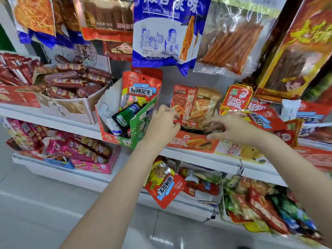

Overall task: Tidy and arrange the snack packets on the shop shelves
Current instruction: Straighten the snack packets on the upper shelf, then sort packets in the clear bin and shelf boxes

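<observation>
Reaching: we have both hands at the middle shelf [206,159], among the snack packets.
Left hand [164,123]: fingers curled, tips pinching the lower left corner of the red packet [181,103].
Right hand [231,125]: fingers spread and relaxed, gripping nothing we can see, tips at the foot of the tan packet [206,106].
Packets: red and tan stand upright side by side in the orange tray [194,143], between our two hands.
Left of our grip: green box [142,123] marked 可乐, with a red bag [143,87] reading 麻辣花生 standing in it.
Right of our grip: red pouches [235,97]; writing too blurred to read.
Above our grip: blue bag [168,31] printed "LaBaiCaiWei".
Below our grip: another 麻辣花生 bag [164,188] tilted off the lower shelf.
</observation>
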Tool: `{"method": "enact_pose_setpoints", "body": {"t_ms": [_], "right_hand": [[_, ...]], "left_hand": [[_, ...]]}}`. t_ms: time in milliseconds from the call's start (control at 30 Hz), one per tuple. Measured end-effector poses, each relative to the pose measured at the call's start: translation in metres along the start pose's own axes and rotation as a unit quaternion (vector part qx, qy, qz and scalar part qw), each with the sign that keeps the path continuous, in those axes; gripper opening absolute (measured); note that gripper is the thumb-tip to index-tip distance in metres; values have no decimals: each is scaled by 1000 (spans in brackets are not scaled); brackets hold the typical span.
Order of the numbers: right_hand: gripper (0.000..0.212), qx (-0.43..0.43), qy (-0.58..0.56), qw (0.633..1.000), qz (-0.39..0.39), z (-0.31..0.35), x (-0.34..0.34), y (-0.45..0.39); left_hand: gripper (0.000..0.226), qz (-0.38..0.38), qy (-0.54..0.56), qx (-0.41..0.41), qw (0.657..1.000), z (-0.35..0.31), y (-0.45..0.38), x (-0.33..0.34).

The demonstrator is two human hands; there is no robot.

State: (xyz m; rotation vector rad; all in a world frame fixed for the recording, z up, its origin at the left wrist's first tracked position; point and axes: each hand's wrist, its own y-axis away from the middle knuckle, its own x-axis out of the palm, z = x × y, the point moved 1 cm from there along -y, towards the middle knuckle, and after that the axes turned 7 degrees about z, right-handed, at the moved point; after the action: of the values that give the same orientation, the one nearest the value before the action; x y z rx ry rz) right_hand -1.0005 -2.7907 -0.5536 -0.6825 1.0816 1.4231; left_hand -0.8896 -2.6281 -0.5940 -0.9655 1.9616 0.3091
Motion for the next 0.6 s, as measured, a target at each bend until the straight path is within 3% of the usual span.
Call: {"method": "enact_pose_setpoints", "body": {"t_ms": [133,300,367,433,467,600], "right_hand": [[22,-31,84,988,-129,-7,10,-1],[19,11,54,952,-302,-5,6,-13],[19,-15,90,967,-237,0,5,-18],[35,-28,148,981,-123,0,7,-25],[44,-22,167,980,-102,-1,7,-30],[70,3,68,973,-219,0,-6,-46]], "left_hand": [[26,8,7,-5,1000,0,3,0],[34,46,83,-15,995,7,5,-9],[35,52,90,-21,994,7,4,-10],[35,55,86,-18,995,6,2,-10],[35,56,85,-16,995,5,1,-11],[35,60,85,-6,995,6,1,-12]]}}
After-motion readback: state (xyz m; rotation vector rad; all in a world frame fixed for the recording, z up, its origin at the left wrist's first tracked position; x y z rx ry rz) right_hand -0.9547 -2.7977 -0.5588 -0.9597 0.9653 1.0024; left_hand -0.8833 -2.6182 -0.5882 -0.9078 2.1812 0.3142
